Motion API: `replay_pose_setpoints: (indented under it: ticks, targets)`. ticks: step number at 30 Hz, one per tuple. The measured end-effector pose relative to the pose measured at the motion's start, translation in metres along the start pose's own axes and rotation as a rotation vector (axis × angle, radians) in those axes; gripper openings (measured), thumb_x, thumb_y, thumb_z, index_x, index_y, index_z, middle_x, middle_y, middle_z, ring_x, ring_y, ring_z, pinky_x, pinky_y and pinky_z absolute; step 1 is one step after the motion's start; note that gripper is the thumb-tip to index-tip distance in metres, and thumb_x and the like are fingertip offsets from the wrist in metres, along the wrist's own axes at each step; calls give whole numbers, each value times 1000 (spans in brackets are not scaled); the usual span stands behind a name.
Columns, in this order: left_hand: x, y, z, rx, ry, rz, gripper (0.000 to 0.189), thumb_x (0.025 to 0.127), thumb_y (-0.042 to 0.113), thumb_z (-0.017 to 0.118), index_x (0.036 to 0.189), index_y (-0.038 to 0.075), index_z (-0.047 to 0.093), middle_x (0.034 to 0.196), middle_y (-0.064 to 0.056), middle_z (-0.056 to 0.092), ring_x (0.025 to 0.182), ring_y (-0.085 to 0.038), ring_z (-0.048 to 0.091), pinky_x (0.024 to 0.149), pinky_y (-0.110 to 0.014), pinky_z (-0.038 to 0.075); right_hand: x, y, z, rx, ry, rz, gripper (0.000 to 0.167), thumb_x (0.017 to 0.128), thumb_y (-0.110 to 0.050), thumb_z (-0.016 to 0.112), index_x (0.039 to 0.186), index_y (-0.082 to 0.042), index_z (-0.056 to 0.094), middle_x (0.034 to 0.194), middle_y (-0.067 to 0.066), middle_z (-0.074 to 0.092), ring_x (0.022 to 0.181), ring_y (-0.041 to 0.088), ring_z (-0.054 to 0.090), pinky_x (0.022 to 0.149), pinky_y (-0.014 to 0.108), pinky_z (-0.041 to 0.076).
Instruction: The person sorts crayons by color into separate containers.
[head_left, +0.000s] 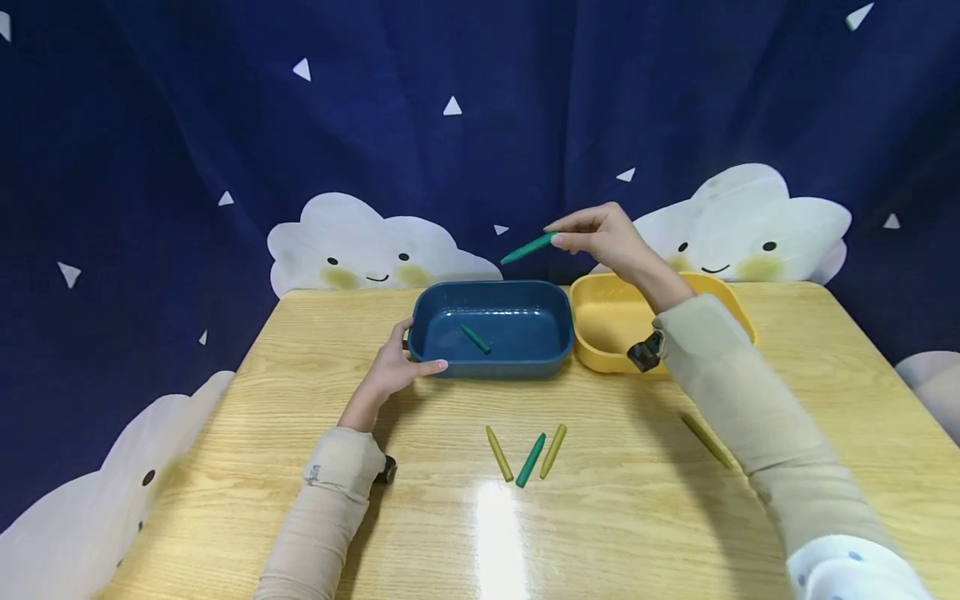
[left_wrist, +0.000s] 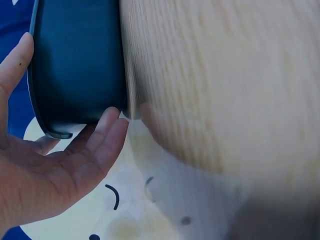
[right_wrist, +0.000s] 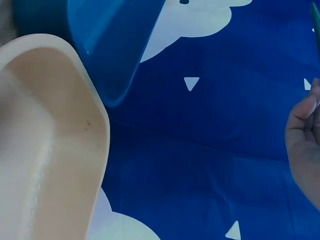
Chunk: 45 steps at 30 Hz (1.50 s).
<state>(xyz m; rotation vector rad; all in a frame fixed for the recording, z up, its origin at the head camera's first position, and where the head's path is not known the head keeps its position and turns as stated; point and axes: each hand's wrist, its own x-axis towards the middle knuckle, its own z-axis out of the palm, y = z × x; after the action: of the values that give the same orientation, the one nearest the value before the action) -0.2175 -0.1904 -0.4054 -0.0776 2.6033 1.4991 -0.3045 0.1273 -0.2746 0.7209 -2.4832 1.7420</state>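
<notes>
My right hand point(head_left: 603, 237) pinches a green crayon point(head_left: 528, 247) by one end, above the back rim of a blue bin point(head_left: 491, 368). In the right wrist view, the right hand point(right_wrist: 306, 137) and a bit of the green crayon point(right_wrist: 316, 25) show at the right edge. Another green crayon point(head_left: 476, 338) lies inside the blue bin. At the bin's left end my left hand point(head_left: 393, 364) holds on, thumb along the front rim. The left wrist view shows the left hand point(left_wrist: 60, 170) with its fingers around the end of the blue bin point(left_wrist: 80, 65).
A yellow bin point(head_left: 600, 362) stands against the blue one, partly behind the right forearm. On the wooden table point(head_left: 420, 533) lie a yellow crayon point(head_left: 498, 454), a green crayon point(head_left: 530, 460), another yellow crayon point(head_left: 553, 452) and, near the right sleeve, a further yellow crayon point(head_left: 707, 440).
</notes>
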Motion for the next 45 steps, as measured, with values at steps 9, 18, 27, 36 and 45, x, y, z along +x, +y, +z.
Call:
replay_pose_setpoints:
  ticks: [9,18,27,36,45]
  targets:
    - [-4,-2,2,-1,9,9,97,73,24,77,145,11,14,132,-22,37,117,-35,40,93,-47,36,18,4,12,-14,-9,27,23,83,-10,67,101,4,68,72,-2,63,68,18,53,62,26,42]
    - [-8,-1,7,-34,2,3,96,72,23,78,145,12,15,134,-21,36,119,-35,39,93,-46,37,31,8,20,6,-18,18,22,82,-8,67,100,7,67,75,-2,64,68,19,53,63,27,43]
    - [-14,-3,5,-29,20,5,96,72,22,79,144,12,17,131,-21,38,116,-34,41,92,-45,37,45,15,45,44,-92,1,19,82,-4,67,98,6,69,76,2,65,71,23,51,66,31,44]
    - [-17,-2,7,-50,10,7,96,71,21,79,144,12,17,130,-22,38,116,-35,42,91,-43,40,54,26,62,71,-124,34,22,81,-3,67,100,8,67,79,2,66,72,22,51,67,29,44]
    - [-22,2,9,-58,8,2,95,71,19,79,144,12,18,129,-22,39,115,-35,43,90,-44,40,58,36,78,113,-161,62,18,81,-1,67,97,7,68,82,4,67,77,23,55,74,38,47]
